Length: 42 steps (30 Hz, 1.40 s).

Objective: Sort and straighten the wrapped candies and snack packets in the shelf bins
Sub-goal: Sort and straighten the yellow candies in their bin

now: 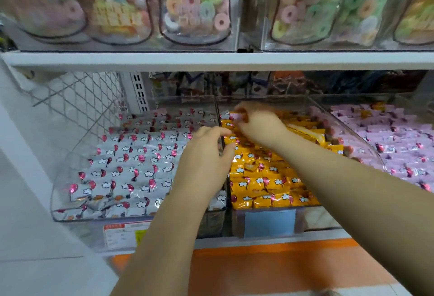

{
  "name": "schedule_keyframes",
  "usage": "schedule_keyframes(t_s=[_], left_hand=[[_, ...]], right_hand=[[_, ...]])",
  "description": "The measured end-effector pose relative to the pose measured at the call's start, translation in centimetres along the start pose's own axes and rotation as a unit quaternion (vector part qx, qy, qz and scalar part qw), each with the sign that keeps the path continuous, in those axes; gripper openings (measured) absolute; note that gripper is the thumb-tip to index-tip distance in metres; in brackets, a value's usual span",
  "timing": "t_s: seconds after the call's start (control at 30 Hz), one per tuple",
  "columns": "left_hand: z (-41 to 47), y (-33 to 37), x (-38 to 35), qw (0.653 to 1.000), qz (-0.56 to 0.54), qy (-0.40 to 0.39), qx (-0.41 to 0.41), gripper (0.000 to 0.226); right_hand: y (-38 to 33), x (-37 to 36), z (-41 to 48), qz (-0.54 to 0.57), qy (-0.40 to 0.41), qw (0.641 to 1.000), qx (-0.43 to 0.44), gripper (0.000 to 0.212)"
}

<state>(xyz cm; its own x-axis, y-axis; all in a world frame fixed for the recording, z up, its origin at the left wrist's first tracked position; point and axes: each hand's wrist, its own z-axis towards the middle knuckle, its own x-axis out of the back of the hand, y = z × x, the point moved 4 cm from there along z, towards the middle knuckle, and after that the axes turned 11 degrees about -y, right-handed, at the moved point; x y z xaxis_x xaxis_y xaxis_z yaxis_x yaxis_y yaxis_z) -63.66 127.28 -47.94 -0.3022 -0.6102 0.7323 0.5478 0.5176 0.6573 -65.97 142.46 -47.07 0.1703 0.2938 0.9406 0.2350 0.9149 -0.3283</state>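
Observation:
Three clear bins stand side by side on the lower shelf. The left bin (pixel 70 216) holds rows of white wrapped candies (pixel 131 162). The middle bin (pixel 305 220) holds yellow wrapped candies (pixel 263 178). The right bin (pixel 366 145) holds pink wrapped candies (pixel 399 136). My right hand (pixel 258 124) reaches into the back of the middle bin and pinches a small pink wrapped candy (pixel 236 116). My left hand (pixel 206 154) hovers over the divider between the left and middle bins, its fingers curled with thumb and forefinger near each other; I see nothing in it.
Above, a white shelf board (pixel 211 59) carries clear dispensers of pastel ring gummies (pixel 195 7). A wire mesh panel (pixel 77 98) closes the left side. More packets lie dim behind the bins. Price tags (pixel 122 234) and a blue label (pixel 270 224) sit on the bin fronts.

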Motion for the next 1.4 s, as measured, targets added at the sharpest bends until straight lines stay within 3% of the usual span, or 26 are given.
schedule_keyframes(t_s=[0.33, 0.43, 0.57, 0.77, 1.17, 1.3, 1.4], left_hand=[[0.2, -0.6, -0.1, 0.999, -0.033, 0.0, -0.025, 0.03], [0.1, -0.6, -0.1, 0.999, -0.035, 0.0, -0.03, 0.03], [0.1, -0.6, -0.2, 0.999, -0.026, 0.002, -0.033, 0.03], [0.2, -0.4, -0.3, 0.999, -0.014, 0.007, -0.028, 0.031], [0.2, -0.5, -0.4, 0.999, -0.01, 0.012, -0.028, 0.03], [0.1, -0.5, -0.3, 1.0, -0.007, 0.004, -0.026, 0.032], [-0.3, -0.2, -0.1, 1.0, -0.008, -0.008, -0.026, 0.034]], right_hand=[[0.4, -2.5, 5.5, 0.066, 0.018, 0.996, -0.052, 0.034], [0.7, -2.4, 5.9, 0.084, 0.042, 0.995, -0.044, 0.019], [0.8, -2.3, 6.2, 0.089, 0.031, 0.995, -0.03, 0.015], [0.9, -1.9, 5.8, 0.088, 0.052, 0.995, -0.014, 0.023], [-0.3, 0.3, 3.9, 0.118, 0.136, 0.984, 0.006, 0.012], [-1.1, 0.5, 0.8, 0.22, 0.138, 0.962, 0.085, 0.009], [-2.0, 0.3, -2.3, 0.226, 0.125, 0.953, 0.161, 0.007]])
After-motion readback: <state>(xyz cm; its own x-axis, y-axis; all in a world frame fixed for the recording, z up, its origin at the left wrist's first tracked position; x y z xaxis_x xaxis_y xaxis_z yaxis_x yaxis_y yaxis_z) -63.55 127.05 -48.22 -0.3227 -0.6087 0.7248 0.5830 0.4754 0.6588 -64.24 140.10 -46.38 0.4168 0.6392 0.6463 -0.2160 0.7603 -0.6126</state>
